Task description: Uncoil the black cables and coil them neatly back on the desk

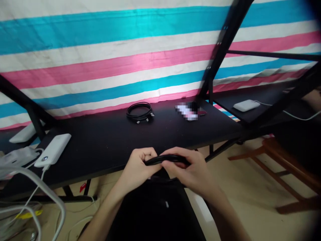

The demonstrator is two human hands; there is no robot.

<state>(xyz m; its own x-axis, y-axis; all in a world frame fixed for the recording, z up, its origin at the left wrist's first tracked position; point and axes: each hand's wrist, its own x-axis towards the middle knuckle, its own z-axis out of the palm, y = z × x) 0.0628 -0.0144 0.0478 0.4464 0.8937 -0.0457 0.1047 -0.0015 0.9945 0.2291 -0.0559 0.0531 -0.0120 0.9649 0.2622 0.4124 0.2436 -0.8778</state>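
Between my two hands is a coiled black cable (173, 158), held above my lap near the front edge of the black table (105, 147). My left hand (142, 165) has its fingers curled round the coil's left end. On the other side, my right hand (189, 167) pinches the coil between thumb and fingers. Its lower part is partly hidden by the hands. A second coiled black cable (138, 117) lies on the table near the striped sheet, with its plug ends showing at the front right of the loop.
A white power bank (54, 150) with a cable plugged in lies at the table's left. A pixelated item (187, 111) rests towards the right rear. Another white device (246, 105) sits on the neighbouring table. A wooden stool (288, 167) stands at right; black frame bars (220, 50) rise behind.
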